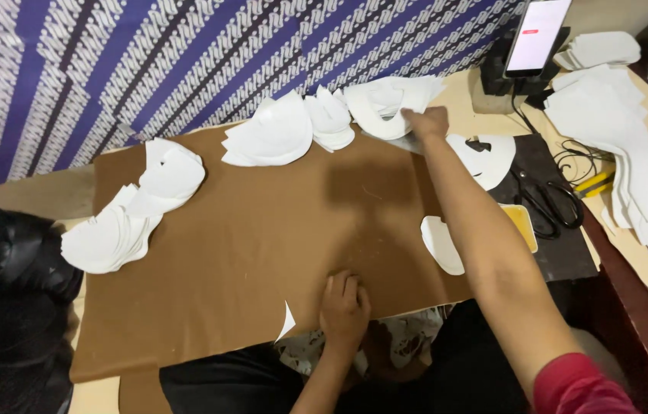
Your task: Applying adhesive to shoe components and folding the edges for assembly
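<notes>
1. The right hand [427, 121] is stretched to the far side of the brown sheet [247, 245], its arm crossing the sheet's right part.
2. Its fingers [414, 117] are curled down onto the near right edge of a far pile of white curved pieces [389, 103]; they touch the pile, but whether they pinch a piece cannot be told from this angle.
3. That pile lies at the sheet's far edge, just under and left of the fingertips, against the blue and white patterned cloth [109, 69].
4. The left hand [344, 307] rests flat at the sheet's near edge, fingers loose and spread, pressing on the brown surface and holding nothing.
5. A single white piece [441, 244] lies right of the left hand, half hidden by the right forearm.
6. More white stacks sit along the far edge [274, 134] and at the left [132, 218].
7. Black scissors [550, 203] lie on a dark mat to the right, near a phone [537, 34] on a stand.
</notes>
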